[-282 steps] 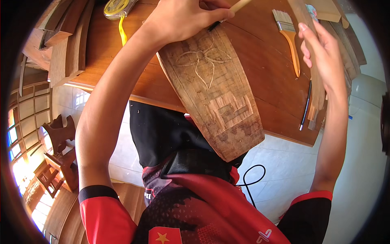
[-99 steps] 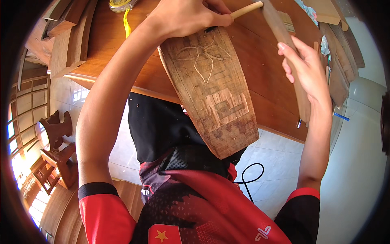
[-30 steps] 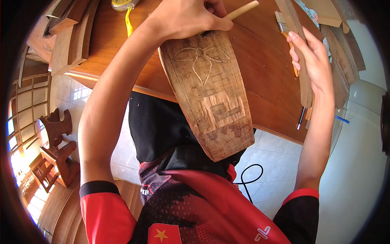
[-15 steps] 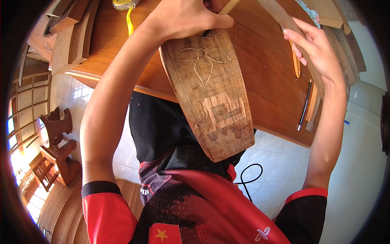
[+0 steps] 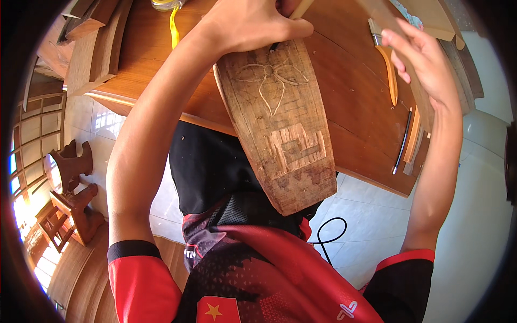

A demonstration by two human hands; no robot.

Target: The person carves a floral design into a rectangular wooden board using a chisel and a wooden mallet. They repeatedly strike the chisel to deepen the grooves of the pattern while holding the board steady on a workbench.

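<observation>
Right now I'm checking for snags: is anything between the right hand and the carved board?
Nothing visible. The right hand is raised, fingers spread, with only bare tabletop between it and the carved board, which the left hand holds at the top.

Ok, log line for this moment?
left hand: gripping tool handle on carved wooden plank | right hand: open, fingers spread over table
</observation>
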